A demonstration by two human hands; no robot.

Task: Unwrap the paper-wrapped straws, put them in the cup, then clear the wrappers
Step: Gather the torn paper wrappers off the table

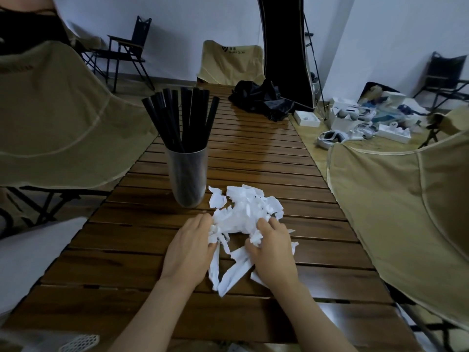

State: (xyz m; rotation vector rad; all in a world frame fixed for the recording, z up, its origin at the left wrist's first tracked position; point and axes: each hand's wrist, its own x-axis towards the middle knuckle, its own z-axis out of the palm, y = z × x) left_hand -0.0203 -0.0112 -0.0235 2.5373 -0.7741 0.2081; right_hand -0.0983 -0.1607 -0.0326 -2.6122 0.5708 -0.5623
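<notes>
Straws (186,118): all black, all bare, standing bunched in the clear cup (187,179) on the slatted wooden bench (266,158). No wrapped straw in sight anywhere on the bench, so I judge unwrapping and loading done.

Wrappers (243,212): a loose white heap of torn paper, just beside the cup's base on its right and running toward me in long strips. This is the part left. Nothing cleared off yet; all the paper I can see lies on the bench.

My left hand (190,250): on the heap's left edge, fingers curled into the paper, grip closed on a wad of it. My right hand (272,247): on the heap's right edge, fingers likewise bent round crumpled paper, with strips trailing beneath the palm. Both hands flank the pile, as if gathering it into one bundle.

Still to do, by my reckoning: compact the heap, catch the stray strips nearest me, carry it off. No bin in view.

Writing: the tan chair (229,62) at the far end of the bench bears a dark logo and a line of print; too small to read surely. Nothing legible on the cup or the paper.
</notes>
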